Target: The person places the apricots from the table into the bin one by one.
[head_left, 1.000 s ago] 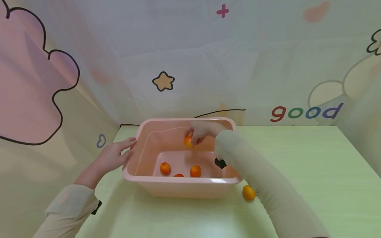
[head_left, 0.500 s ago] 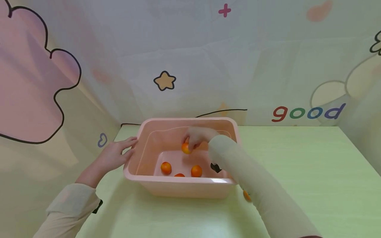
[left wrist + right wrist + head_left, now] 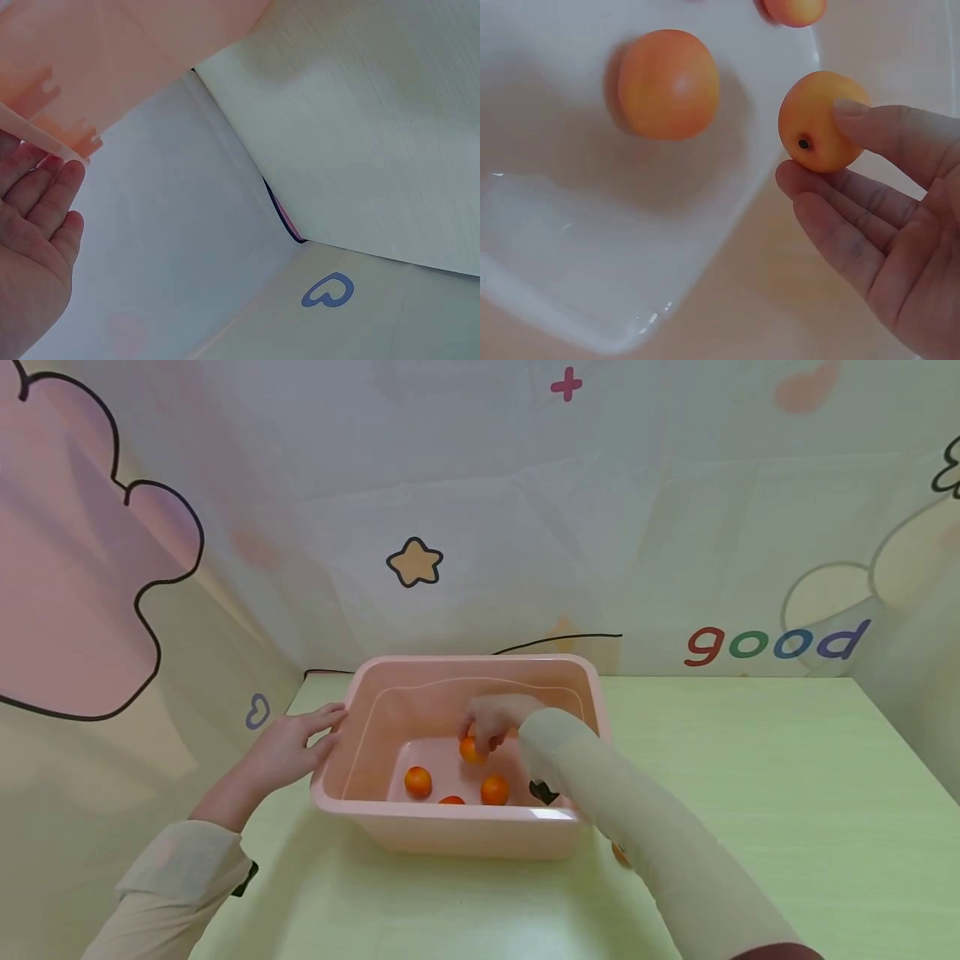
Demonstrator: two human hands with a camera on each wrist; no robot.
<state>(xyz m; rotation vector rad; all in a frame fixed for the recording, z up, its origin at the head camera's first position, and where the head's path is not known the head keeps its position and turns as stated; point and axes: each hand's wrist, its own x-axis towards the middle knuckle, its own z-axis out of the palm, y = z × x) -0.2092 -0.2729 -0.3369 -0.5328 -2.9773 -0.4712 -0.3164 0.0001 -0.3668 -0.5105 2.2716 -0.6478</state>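
A pink plastic basin [image 3: 465, 833] stands on the pale green table. My left hand [image 3: 288, 750] lies at its left rim, fingers nearly straight; in the left wrist view the fingertips [image 3: 71, 176] touch the rim's underside. Low inside the basin, my right hand [image 3: 498, 720] pinches a round orange fruit [image 3: 471, 750] between thumb and fingers. In the right wrist view this held fruit [image 3: 817, 124] has a small dark dot at one end. Similar fruits lie on the basin floor: one at left [image 3: 417, 782], one at right [image 3: 494, 790] and one partly hidden behind the front wall [image 3: 452, 800].
Another orange fruit [image 3: 621, 853] sits on the table outside the basin's front right corner, mostly hidden by the right sleeve [image 3: 645, 827]. A printed cloth backdrop [image 3: 495, 560] rises behind the table [image 3: 750, 760] and along its sides.
My right hand has moved down into the basin with the fruit, toward its floor. The right sleeve now covers most of the fruit outside. My left hand stays at the rim.
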